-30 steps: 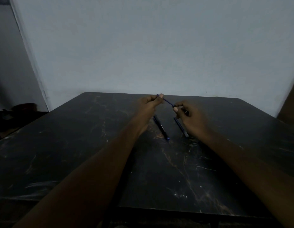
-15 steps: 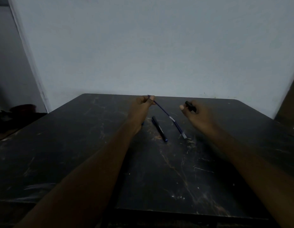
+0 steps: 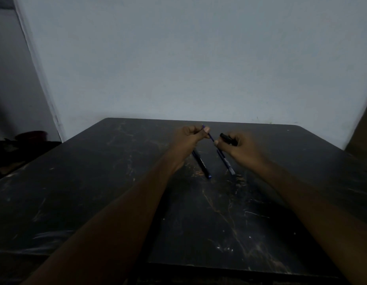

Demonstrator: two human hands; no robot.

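Back came our right hand (image 3: 240, 147), pinching the cap (image 3: 225, 138), to the blue pen (image 3: 225, 161) our left hand (image 3: 188, 136) gripped at nine o'clock, probably recapping.

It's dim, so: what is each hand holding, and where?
Left hand pinches the thin blue refill near its top; right hand grips a small black cap by one end.

No legible text anywhere; white print on the black pen (image 3: 201, 162) illegible.

blockers: black pen (image 3: 201, 162), likely second pen (image 3: 225, 163), side by side | room: wide over table (image 3: 96, 192) left and near
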